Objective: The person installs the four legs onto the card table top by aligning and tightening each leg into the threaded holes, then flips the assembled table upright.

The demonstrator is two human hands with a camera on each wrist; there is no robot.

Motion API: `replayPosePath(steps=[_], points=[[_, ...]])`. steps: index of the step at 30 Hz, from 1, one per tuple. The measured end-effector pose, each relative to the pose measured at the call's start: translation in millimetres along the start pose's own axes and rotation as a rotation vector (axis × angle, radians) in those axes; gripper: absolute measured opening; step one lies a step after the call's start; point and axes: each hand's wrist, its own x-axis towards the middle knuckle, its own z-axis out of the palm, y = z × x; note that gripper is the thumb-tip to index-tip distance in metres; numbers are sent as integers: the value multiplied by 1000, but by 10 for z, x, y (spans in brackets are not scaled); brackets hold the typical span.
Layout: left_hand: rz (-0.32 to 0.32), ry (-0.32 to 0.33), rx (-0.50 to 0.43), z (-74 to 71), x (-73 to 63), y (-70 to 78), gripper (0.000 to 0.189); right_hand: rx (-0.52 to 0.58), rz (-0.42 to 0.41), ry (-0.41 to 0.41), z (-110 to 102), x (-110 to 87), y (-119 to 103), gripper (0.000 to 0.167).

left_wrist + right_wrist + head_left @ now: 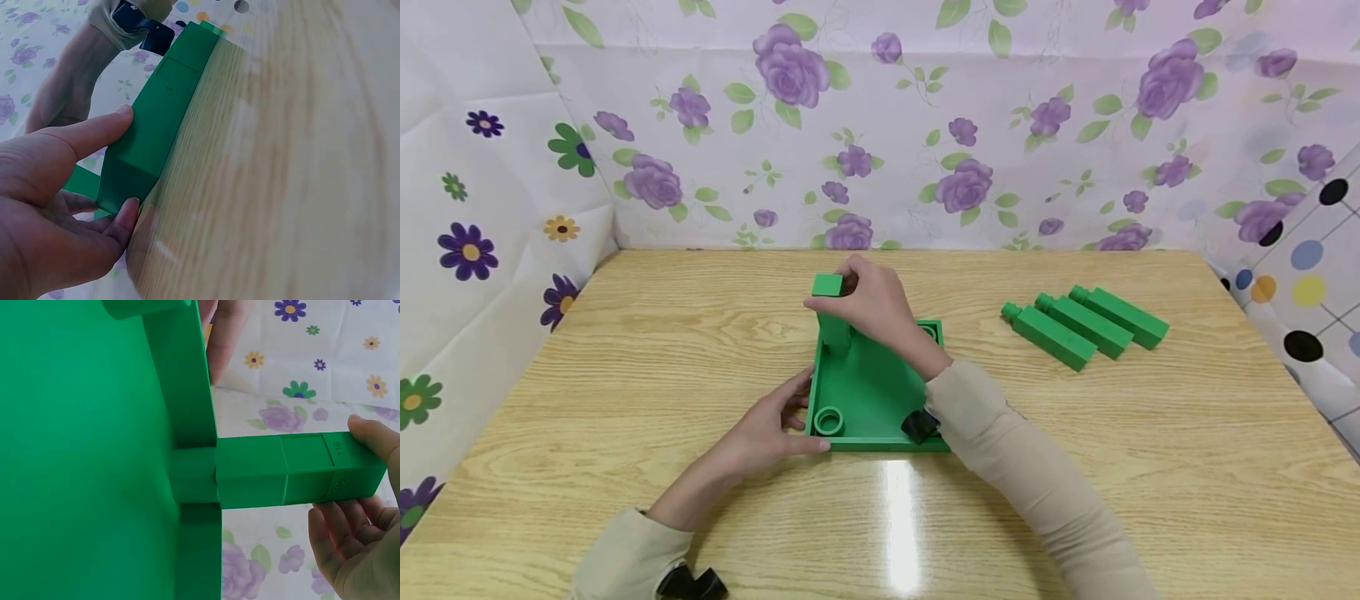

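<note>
A shallow green tray-like panel (pixel 880 392) with a raised rim lies on the table, its round socket (pixel 829 421) showing in the near left corner. My left hand (pixel 767 437) grips that corner, thumb on the near rim and fingers along the left side. At the far left corner a square green leg (pixel 832 321) stands upright. Its top end is held between the thumb and fingers of my right hand (pixel 874 300). In the right wrist view the leg's lower end (pixel 194 475) meets the panel's corner; how deep it sits is hidden.
Three more green legs with threaded ends, a left one (pixel 1052 335), a middle one (pixel 1088 325) and a right one (pixel 1123 315), lie side by side on the wooden table (pixel 1150 450). Flowered cloth (pixel 700 167) hangs behind the table's far edge.
</note>
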Motion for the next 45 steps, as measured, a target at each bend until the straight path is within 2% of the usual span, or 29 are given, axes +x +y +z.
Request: replayPosePath(steps=[15, 27, 31, 38, 41, 45], points=[[-39, 20, 25, 25, 1, 38, 97, -14, 71, 39, 27, -13, -28, 40], [-18, 23, 24, 19, -10, 23, 97, -22, 48, 31, 47, -12, -32, 40], [-10, 18, 26, 23, -4, 19, 96, -42, 35, -12, 4, -18, -37, 40], [-17, 18, 20, 28, -1, 15, 96, -54, -29, -210, -278, -75, -9, 46], [-23, 17, 19, 31, 2, 13, 97, -66, -43, -227, -464, -148, 83, 49], [-34, 26, 13, 28, 4, 15, 98, -82, -32, -191, -731, -258, 247, 44]])
